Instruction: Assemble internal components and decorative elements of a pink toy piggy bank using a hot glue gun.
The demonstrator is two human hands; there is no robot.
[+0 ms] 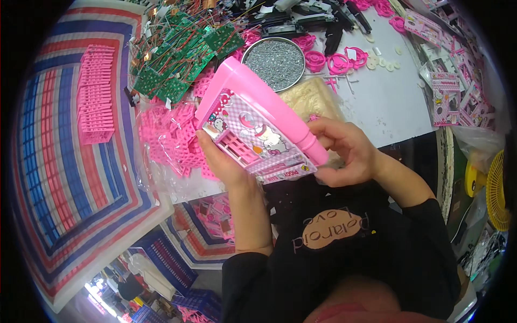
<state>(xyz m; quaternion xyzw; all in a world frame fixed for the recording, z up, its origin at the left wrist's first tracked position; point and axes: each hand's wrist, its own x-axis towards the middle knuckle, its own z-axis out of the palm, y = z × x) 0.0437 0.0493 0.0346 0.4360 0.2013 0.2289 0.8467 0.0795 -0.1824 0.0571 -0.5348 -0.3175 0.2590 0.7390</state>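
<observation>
Both hands hold a pink toy case (257, 126) tilted above the bench (388, 102), close to the chest. The left hand (223, 161) is clamped on its lower left edge, thumb against the patterned face; the right hand (344, 151) is closed around the rounded pink bar at its lower right. It looks like light, stiff, smooth moulded plastic, probably slippery, best gripped by the edges. A pan of screws (274, 62) and green circuit boards (180, 59) lie behind.

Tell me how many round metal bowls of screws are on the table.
1: the round metal bowl of screws sits on the white table, beyond the pink toy held in both hands. Clutter may hide others.
</observation>
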